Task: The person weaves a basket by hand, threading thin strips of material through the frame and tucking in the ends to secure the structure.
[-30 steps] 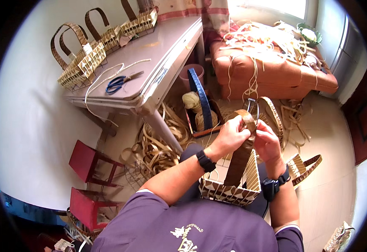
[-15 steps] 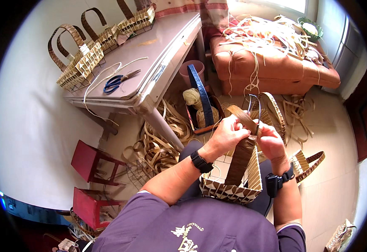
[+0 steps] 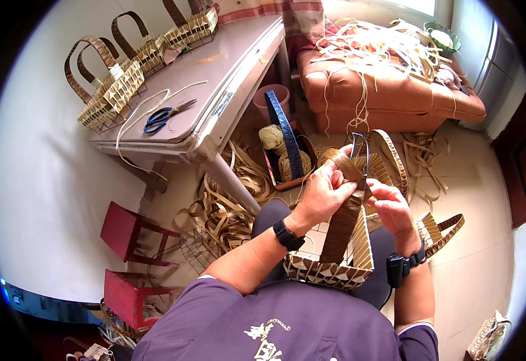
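A wire-framed basket (image 3: 359, 265) woven with cream and brown strips rests on my lap, its tall handle arching away from me. The near part of the handle is wrapped in a flat brown strip (image 3: 342, 225); the far part shows bare dark wire (image 3: 366, 144). My left hand (image 3: 326, 191) is closed around the handle, pinching the strip where a loop of it bends over the top. On the handle's right side my right hand (image 3: 392, 207) has its fingertips and thumb at the strip's edge, the other fingers loosely curled. The exact pinch is partly hidden.
At left, a table (image 3: 214, 78) carries blue-handled scissors (image 3: 165, 117), white cord and several finished baskets (image 3: 115, 90). Strip coils (image 3: 233, 210) and a box of yarn balls (image 3: 287, 159) lie on the floor. Red stools (image 3: 133, 231) stand left; loose strips cover an orange sofa (image 3: 359, 108).
My right hand has moved slightly down and right along the handle's side, its fingers loosening a little. My left hand stays on the strip, its index finger now raised along the loop.
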### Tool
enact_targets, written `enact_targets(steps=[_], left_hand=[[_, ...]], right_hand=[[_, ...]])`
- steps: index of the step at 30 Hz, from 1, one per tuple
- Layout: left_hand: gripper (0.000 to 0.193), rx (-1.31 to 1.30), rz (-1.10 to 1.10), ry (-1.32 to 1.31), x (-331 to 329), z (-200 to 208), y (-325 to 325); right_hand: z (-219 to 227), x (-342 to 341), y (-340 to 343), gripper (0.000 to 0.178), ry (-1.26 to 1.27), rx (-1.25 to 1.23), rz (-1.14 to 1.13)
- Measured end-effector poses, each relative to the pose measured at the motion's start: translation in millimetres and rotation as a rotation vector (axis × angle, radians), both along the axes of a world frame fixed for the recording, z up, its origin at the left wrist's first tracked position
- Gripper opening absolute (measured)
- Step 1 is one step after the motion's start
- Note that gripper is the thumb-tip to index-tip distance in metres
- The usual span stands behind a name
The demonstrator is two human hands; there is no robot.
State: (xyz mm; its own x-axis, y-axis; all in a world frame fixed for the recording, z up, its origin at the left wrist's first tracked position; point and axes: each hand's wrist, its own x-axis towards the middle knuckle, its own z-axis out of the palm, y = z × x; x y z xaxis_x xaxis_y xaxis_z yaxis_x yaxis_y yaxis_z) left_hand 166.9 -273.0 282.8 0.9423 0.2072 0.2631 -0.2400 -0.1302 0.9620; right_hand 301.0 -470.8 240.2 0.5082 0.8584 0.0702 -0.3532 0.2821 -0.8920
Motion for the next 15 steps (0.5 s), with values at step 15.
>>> enact_targets(steps=[15], left_hand=[[0.066, -0.157, -0.072, -0.047, 0.6, -6.2, -8.5]], right_hand=[[6.5, 1.9, -34.1, 0.022, -0.107, 0.049, 0.048]])
